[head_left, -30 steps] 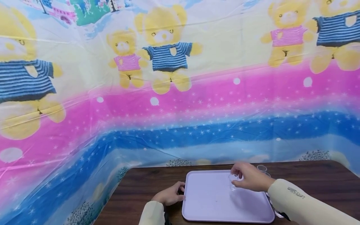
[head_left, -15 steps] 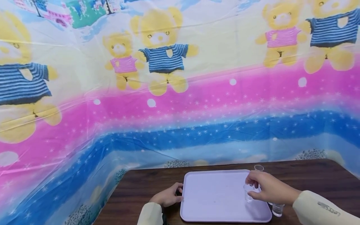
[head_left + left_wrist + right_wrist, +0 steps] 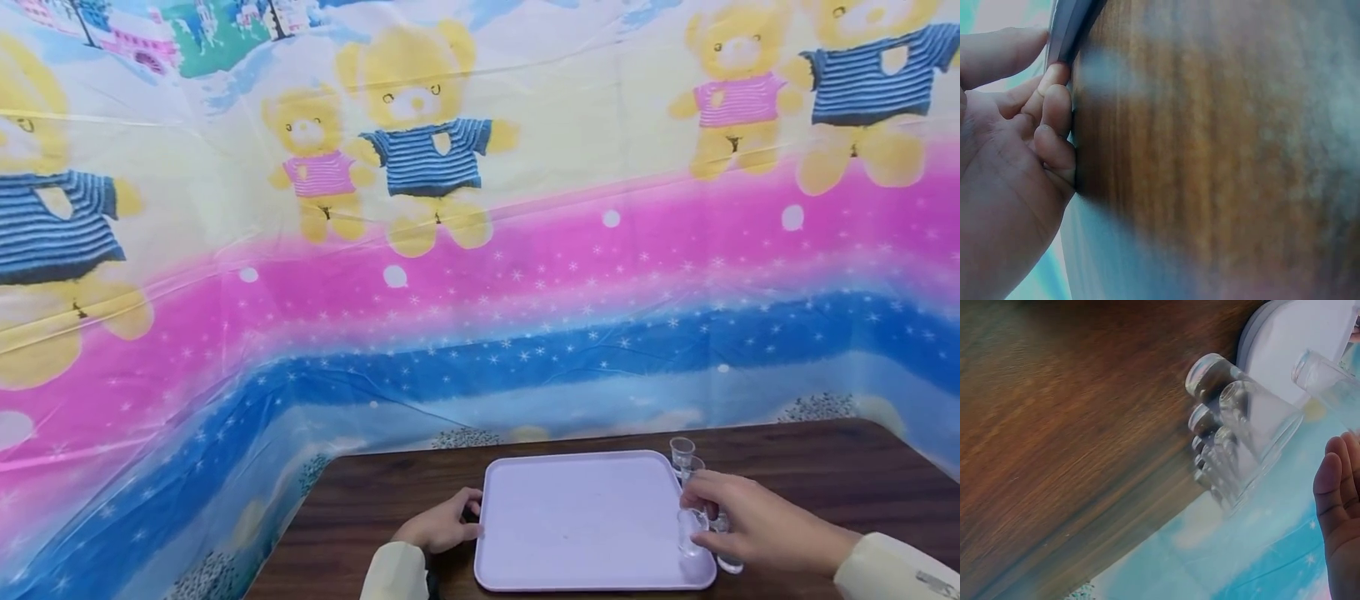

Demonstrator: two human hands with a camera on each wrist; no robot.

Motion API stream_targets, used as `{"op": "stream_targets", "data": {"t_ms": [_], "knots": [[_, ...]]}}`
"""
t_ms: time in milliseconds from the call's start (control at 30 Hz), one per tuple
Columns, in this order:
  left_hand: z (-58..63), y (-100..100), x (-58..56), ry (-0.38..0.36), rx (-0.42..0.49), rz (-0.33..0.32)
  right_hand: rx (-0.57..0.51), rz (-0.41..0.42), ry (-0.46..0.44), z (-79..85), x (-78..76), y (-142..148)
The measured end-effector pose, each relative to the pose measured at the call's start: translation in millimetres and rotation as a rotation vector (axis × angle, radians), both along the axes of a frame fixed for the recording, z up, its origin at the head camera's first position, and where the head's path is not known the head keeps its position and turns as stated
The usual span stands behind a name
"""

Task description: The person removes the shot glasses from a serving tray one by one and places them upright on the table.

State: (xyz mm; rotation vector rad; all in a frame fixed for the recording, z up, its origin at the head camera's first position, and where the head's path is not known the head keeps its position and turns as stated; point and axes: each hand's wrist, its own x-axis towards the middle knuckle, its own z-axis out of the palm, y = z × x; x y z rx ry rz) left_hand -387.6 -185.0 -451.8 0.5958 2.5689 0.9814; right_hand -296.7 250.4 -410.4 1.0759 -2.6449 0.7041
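Observation:
My right hand (image 3: 772,525) pinches a small clear shot glass (image 3: 688,540) near the right rim of the pale purple tray (image 3: 577,521). In the right wrist view this glass (image 3: 1325,380) is over the tray's corner, partly cut off by the frame. At the tray's left side, my left hand (image 3: 438,522) holds the edge between thumb and fingers. The left wrist view shows the thumb (image 3: 1004,53) against the tray's rim (image 3: 1072,28), with the other fingers bent low by the wood. More clear shot glasses (image 3: 1241,406) stand in a row just right of the tray.
A dark wooden table (image 3: 810,467) carries everything. Two glasses (image 3: 682,452) show at the tray's far right corner, and another (image 3: 729,557) is partly behind my right hand. A bear-printed cloth (image 3: 555,333) hangs behind the table.
My right hand has moved right with the shot glass, from over the tray's surface to its right rim. My left hand stays at the tray's left edge. The head view has shifted slightly.

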Motion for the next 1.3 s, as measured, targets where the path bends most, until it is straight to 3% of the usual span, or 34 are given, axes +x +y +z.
{"op": "stream_targets", "data": {"t_ms": [367,533,633,900,1100,1300], "knots": [[0.7,-2,0.9,0.004,0.018,-0.010,-0.052,0.007,0.108,-12.0,22.6,19],[1.1,-3,1.2,-0.006,0.017,-0.003,-0.083,0.021,-0.056,-21.0,28.1,29],[1.4,-4,1.1,-0.004,0.015,-0.001,-0.083,0.019,-0.094,-27.7,30.1,35],[0.1,-8,0.3,-0.010,0.022,-0.005,-0.090,0.046,-0.040,-40.7,29.0,39],[-0.4,-10,0.4,-0.005,0.023,-0.006,-0.086,0.023,-0.125,-41.1,26.5,37],[-1.6,-11,0.8,0.003,0.029,-0.008,-0.086,0.037,-0.141,-41.3,24.6,39]]}}
